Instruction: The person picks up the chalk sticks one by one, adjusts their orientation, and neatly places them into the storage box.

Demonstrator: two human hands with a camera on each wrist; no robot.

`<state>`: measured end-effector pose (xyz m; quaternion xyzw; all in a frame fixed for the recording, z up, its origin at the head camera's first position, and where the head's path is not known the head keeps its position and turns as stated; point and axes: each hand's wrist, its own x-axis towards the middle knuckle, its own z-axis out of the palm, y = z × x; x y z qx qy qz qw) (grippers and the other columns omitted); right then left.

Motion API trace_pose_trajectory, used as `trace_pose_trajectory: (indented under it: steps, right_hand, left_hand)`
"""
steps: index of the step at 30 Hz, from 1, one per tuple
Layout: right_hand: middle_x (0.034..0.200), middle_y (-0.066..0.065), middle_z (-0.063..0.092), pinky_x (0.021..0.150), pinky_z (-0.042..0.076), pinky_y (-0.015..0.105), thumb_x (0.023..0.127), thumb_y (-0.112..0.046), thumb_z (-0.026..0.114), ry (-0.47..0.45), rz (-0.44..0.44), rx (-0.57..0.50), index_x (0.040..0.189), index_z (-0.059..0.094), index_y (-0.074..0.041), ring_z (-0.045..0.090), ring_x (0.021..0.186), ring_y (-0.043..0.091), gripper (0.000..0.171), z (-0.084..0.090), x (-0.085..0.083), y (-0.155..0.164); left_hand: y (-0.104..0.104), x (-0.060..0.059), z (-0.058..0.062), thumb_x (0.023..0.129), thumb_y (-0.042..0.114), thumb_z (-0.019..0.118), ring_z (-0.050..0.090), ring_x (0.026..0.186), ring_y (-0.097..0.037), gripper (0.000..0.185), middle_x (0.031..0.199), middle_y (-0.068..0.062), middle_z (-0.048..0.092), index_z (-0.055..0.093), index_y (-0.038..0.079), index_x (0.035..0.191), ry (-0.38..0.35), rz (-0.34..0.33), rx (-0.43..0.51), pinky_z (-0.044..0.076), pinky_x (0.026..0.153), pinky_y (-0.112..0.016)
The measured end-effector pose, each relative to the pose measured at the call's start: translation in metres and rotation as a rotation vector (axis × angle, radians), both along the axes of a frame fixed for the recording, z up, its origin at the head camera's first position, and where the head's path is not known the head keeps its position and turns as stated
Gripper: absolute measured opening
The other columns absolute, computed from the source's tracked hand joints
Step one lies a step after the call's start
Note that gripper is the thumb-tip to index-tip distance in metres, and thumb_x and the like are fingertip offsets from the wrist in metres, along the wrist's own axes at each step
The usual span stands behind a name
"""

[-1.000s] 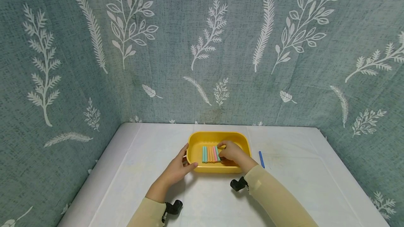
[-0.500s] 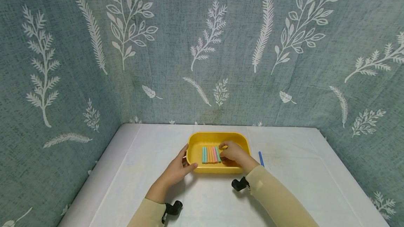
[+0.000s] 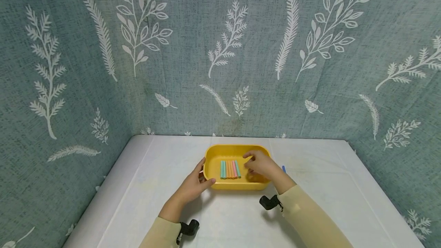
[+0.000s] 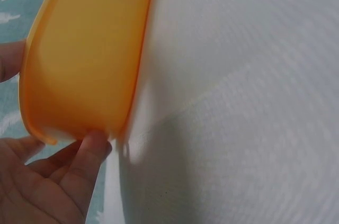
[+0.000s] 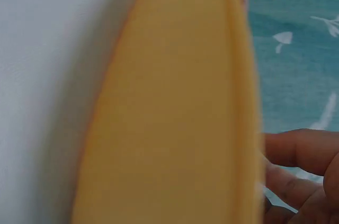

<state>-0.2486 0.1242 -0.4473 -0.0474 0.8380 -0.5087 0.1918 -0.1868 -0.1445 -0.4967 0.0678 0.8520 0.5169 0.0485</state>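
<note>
A yellow plastic tray (image 3: 220,185) stands on the table, holding a row of several pastel chalk sticks (image 3: 230,169): teal, orange, pink and teal at the right end. The rightmost one leans slightly against the row's line. My left hand (image 3: 191,187) grips the tray's left end, thumb at the front corner and fingers along the side; the left wrist view shows the fingers at the tray's wall. Over the right half of the tray hovers my right hand (image 3: 263,165), fingers loosely bent with nothing seen between them, apart from the chalk. In the right wrist view the tray wall hides the chalk.
A blue stick (image 3: 284,169) lies on the white table right of the tray, mostly hidden by my right forearm. White cloth (image 3: 165,163) covers the table. Patterned teal fabric (image 3: 186,98) hangs behind and at both sides.
My right hand has moved right, away from the rightmost teal chalk, whose full length now shows. The right forearm now covers most of the blue stick. My left hand stays on the tray.
</note>
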Motion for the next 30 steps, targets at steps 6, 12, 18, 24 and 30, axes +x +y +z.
trace_pose_trajectory:
  steps: [6, 12, 18, 24, 30]
  right_hand:
    - [0.111, 0.024, 0.060, 0.080, 0.060, 0.042, 0.100, -0.010, 0.061, 0.044, -0.005, 0.014, 0.136, 0.056, 0.001, 0.066, 0.087, 0.034, 0.038, 0.016, 0.012, 0.015]
    - [0.109, 0.020, 0.058, 0.084, 0.060, 0.045, 0.100, -0.007, 0.061, 0.070, -0.062, -0.008, 0.135, 0.057, 0.002, 0.064, 0.082, 0.027, 0.036, 0.026, 0.022, 0.029]
    - [0.114, 0.023, 0.060, 0.082, 0.060, 0.041, 0.101, -0.008, 0.060, 0.140, -0.085, 0.027, 0.133, 0.059, 0.000, 0.065, 0.086, 0.028, 0.034, 0.025, 0.026, 0.045]
    - [0.112, 0.021, 0.061, 0.081, 0.060, 0.039, 0.102, -0.011, 0.059, 0.212, -0.129, 0.039, 0.131, 0.061, 0.000, 0.064, 0.089, 0.026, 0.032, 0.022, 0.029, 0.065]
    - [0.107, 0.015, 0.060, 0.083, 0.060, 0.042, 0.102, -0.013, 0.058, 0.273, -0.173, 0.061, 0.129, 0.061, 0.001, 0.065, 0.086, 0.022, 0.031, 0.014, 0.030, 0.080]
  left_hand:
    - [-0.001, 0.001, -0.001, 0.093, 0.029, 0.075, 0.050, 0.133, -0.037, 0.093, 0.158, -0.020, 0.034, 0.016, 0.008, 0.161, -0.001, -0.005, 0.009, 0.045, 0.108, -0.046]
    - [0.000, 0.003, -0.001, 0.093, 0.028, 0.074, 0.049, 0.134, -0.037, 0.092, 0.158, -0.021, 0.033, 0.016, 0.008, 0.161, 0.001, -0.011, 0.015, 0.044, 0.108, -0.046]
    - [0.000, 0.004, 0.001, 0.094, 0.027, 0.073, 0.049, 0.134, -0.038, 0.091, 0.157, -0.022, 0.033, 0.015, 0.008, 0.161, 0.001, -0.015, 0.021, 0.044, 0.108, -0.046]
    - [0.000, 0.002, 0.003, 0.094, 0.026, 0.073, 0.048, 0.135, -0.037, 0.091, 0.159, -0.020, 0.031, 0.015, 0.009, 0.161, -0.003, -0.009, 0.009, 0.043, 0.109, -0.046]
    - [0.000, 0.001, 0.002, 0.094, 0.027, 0.073, 0.049, 0.134, -0.037, 0.090, 0.159, -0.020, 0.032, 0.016, 0.009, 0.161, -0.006, -0.001, -0.003, 0.043, 0.109, -0.045]
